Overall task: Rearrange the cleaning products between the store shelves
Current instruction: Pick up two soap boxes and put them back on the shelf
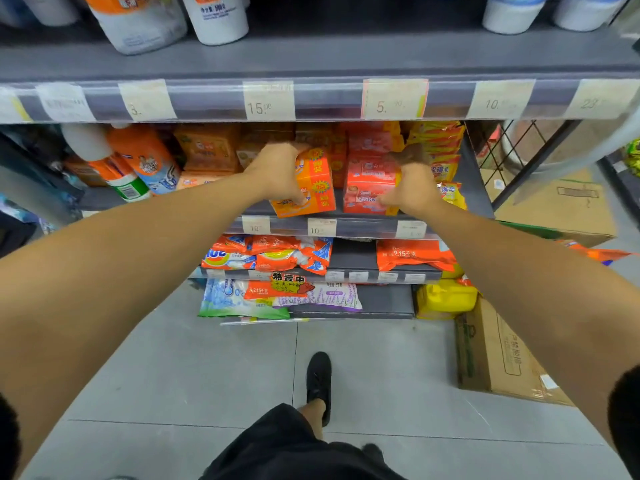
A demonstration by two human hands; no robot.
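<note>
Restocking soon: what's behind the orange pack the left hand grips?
Stacked orange boxes stand further back; the orange pack and left hand cover what lies directly behind.

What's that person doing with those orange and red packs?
A person is sorting things on a shop shelf. Their left hand grips an orange pack, tilted at the front edge. Their right hand holds a red pack beside it. Orange bags lie on the shelf below.
</note>
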